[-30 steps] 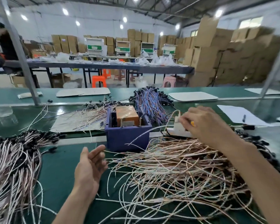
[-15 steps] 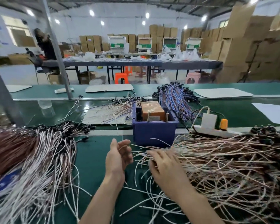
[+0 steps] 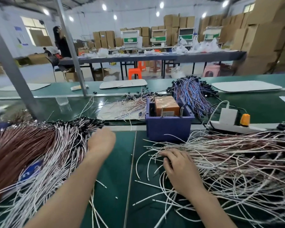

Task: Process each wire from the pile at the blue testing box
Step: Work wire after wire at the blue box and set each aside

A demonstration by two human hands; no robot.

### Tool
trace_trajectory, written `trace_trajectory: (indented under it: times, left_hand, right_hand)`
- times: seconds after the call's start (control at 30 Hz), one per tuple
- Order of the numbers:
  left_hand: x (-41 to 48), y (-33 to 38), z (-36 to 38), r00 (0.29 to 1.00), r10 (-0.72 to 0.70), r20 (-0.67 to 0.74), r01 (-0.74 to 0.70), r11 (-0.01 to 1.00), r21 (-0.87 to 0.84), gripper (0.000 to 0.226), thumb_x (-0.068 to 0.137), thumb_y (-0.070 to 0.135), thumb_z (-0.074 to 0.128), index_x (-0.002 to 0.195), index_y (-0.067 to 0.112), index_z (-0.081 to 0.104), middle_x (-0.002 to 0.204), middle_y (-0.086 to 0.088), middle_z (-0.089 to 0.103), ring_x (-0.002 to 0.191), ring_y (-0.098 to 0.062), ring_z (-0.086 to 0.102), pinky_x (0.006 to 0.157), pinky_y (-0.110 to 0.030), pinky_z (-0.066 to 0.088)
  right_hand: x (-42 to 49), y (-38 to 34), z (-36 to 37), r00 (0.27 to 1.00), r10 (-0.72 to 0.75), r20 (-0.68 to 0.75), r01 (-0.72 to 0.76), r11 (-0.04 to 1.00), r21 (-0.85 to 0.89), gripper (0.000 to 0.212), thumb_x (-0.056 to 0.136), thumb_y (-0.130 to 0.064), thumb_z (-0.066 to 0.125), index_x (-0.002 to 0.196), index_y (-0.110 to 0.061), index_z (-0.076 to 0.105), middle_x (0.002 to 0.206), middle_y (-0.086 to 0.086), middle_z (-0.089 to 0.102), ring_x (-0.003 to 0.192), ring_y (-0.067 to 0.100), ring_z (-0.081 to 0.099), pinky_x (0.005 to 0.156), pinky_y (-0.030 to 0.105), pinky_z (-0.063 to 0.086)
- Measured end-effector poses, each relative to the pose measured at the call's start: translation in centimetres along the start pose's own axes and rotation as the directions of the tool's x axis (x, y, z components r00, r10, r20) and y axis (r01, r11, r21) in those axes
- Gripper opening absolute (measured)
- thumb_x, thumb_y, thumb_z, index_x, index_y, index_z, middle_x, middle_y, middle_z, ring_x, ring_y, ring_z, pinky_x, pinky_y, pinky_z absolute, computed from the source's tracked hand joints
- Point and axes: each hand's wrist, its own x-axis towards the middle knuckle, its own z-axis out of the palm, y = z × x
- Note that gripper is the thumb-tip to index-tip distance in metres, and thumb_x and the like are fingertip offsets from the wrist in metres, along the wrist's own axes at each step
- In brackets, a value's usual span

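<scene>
The blue testing box (image 3: 168, 129) stands on the green bench with an orange block (image 3: 167, 106) inside it. To its right spreads a loose pile of white and brown wires (image 3: 237, 162). My right hand (image 3: 179, 170) lies on that pile's left edge, with fingers and thumb curled round a few wire ends. A second, tidier pile of wires (image 3: 39, 148) with black ends covers the left side. My left hand (image 3: 100, 140) is blurred at that pile's right edge, its fingers hidden behind the back of the hand.
A bundle of blue and purple wires (image 3: 192, 94) lies behind the box, and thin wires lie on a cardboard sheet (image 3: 109, 112) to its left. A white power strip (image 3: 229, 125) with an adapter and orange switch sits right of the box. A grey post (image 3: 11, 69) rises at the left.
My left hand has swung left from the middle of the bench to the left pile. My right hand left the power strip and came down onto the right pile, fingers curling in.
</scene>
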Motion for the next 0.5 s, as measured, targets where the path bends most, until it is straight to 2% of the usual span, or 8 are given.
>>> trace_trajectory:
  times: [0.1,0.23,0.3,0.4,0.5]
  left_hand:
    - [0.9,-2.7,-0.3,0.994,-0.089,0.056,0.066,0.943,0.325,0.042,0.099,0.012,0.042,0.14,0.007,0.048,0.145,-0.016,0.046,0.132,-0.033,0.046,0.102,-0.044,0.042]
    - [0.9,-4.9,0.1,0.991,-0.129,0.044,0.094,0.879,0.467,0.045,0.099,0.006,0.04,0.143,0.002,0.044,0.147,-0.02,0.04,0.129,-0.033,0.05,0.098,-0.042,0.046]
    - [0.7,-4.8,0.2,0.994,-0.103,0.029,0.075,0.865,0.495,0.042,0.098,0.005,0.042,0.14,0.002,0.048,0.141,-0.019,0.048,0.123,-0.031,0.057,0.092,-0.039,0.05]
    - [0.7,-4.6,0.1,0.996,-0.087,0.035,0.058,0.862,0.504,0.034,0.094,0.0,0.048,0.125,0.006,0.062,0.12,-0.009,0.068,0.107,-0.026,0.068,0.079,-0.032,0.051]
    - [0.8,-5.0,-0.1,0.995,-0.088,0.044,0.053,0.853,0.519,0.032,0.092,-0.002,0.051,0.117,0.009,0.067,0.108,-0.002,0.071,0.098,-0.024,0.07,0.075,-0.03,0.049]
  right_hand:
    - [-0.1,0.1,-0.1,1.0,-0.003,0.003,0.003,1.0,0.014,0.03,0.104,-0.031,0.043,0.129,-0.036,0.059,0.128,-0.021,0.056,0.119,0.001,0.041,0.111,0.023,0.028]
    - [-0.1,0.0,-0.1,1.0,-0.002,0.002,0.002,0.999,0.034,0.029,0.104,-0.03,0.043,0.128,-0.036,0.059,0.127,-0.021,0.056,0.118,0.001,0.042,0.111,0.025,0.029]
    - [-0.1,0.1,-0.1,1.0,-0.003,0.004,0.003,0.999,0.039,0.029,0.104,-0.029,0.044,0.127,-0.035,0.06,0.127,-0.021,0.057,0.119,0.002,0.044,0.111,0.024,0.028]
    - [-0.2,0.2,-0.1,1.0,-0.006,0.013,0.005,0.999,0.039,0.03,0.104,-0.03,0.042,0.128,-0.037,0.059,0.127,-0.022,0.056,0.119,0.002,0.042,0.11,0.022,0.027]
    - [-0.2,0.2,-0.1,1.0,0.002,0.011,-0.003,0.999,0.051,0.03,0.104,-0.03,0.043,0.128,-0.037,0.059,0.126,-0.022,0.056,0.12,0.004,0.043,0.11,0.022,0.028]
